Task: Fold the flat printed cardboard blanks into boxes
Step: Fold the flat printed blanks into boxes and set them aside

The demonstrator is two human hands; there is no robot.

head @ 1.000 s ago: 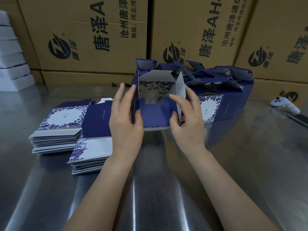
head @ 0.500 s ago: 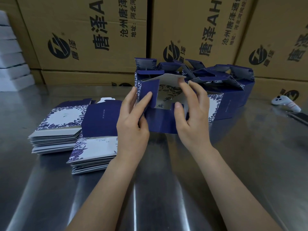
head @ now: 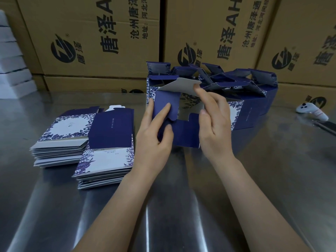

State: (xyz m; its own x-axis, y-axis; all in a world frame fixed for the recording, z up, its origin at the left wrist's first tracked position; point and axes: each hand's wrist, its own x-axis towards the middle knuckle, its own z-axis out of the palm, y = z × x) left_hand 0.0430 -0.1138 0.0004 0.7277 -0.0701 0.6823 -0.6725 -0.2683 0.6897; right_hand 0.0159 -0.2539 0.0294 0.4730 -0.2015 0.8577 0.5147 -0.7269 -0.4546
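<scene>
A half-formed navy box (head: 183, 132) stands on the steel table (head: 181, 188) in front of me, its end flaps partly folded. My left hand (head: 154, 135) holds its left side, fingers pressing a navy side flap inward. My right hand (head: 214, 128) grips the right side, with the index finger pushing down the white-backed top flap (head: 181, 86). Two stacks of flat blue-and-white floral blanks (head: 60, 140) (head: 107, 160) lie to the left. Several finished navy boxes (head: 251, 99) stand behind, flaps up.
Large brown shipping cartons (head: 101, 39) wall off the back of the table. White foam blocks (head: 12, 59) are piled at far left. A white controller-like device (head: 312, 110) and a dark flat object (head: 327, 125) lie at the right edge.
The left side flap has been folded inward by my left hand, and my right index finger has moved up onto the white top flap, bending it down. The box has settled lower on the table.
</scene>
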